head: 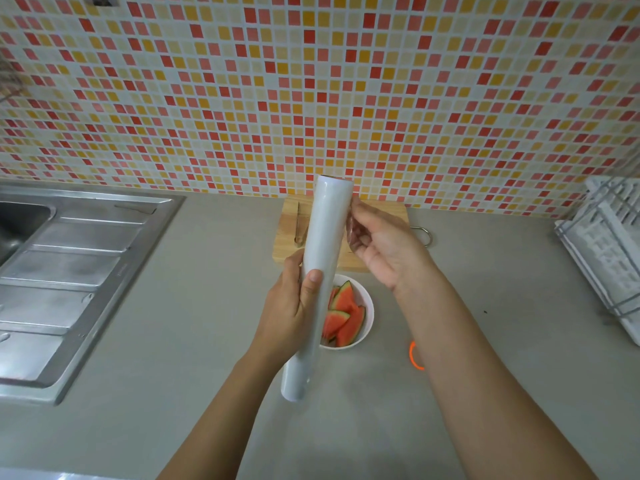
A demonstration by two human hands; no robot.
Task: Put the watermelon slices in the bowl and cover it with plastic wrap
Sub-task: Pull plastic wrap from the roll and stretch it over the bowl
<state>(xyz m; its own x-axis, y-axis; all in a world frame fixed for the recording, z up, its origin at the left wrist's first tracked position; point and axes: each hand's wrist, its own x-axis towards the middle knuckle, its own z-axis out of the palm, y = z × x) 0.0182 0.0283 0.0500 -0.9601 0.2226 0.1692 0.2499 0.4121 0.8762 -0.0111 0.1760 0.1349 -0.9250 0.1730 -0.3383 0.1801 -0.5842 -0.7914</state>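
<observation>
A white roll of plastic wrap (320, 258) is held upright and tilted above the counter. My left hand (294, 306) grips its lower half. My right hand (381, 247) pinches the loose edge of clear film (351, 230) beside the roll's upper part. Below the roll sits a white bowl (367, 306) with several red watermelon slices (343, 317) inside; the roll and my left hand hide the bowl's left side.
A wooden cutting board (381, 209) lies behind the bowl by the tiled wall, with a knife (298, 226) on its left part. A steel sink with drainboard (69, 271) fills the left. A white dish rack (609, 251) stands at the right edge.
</observation>
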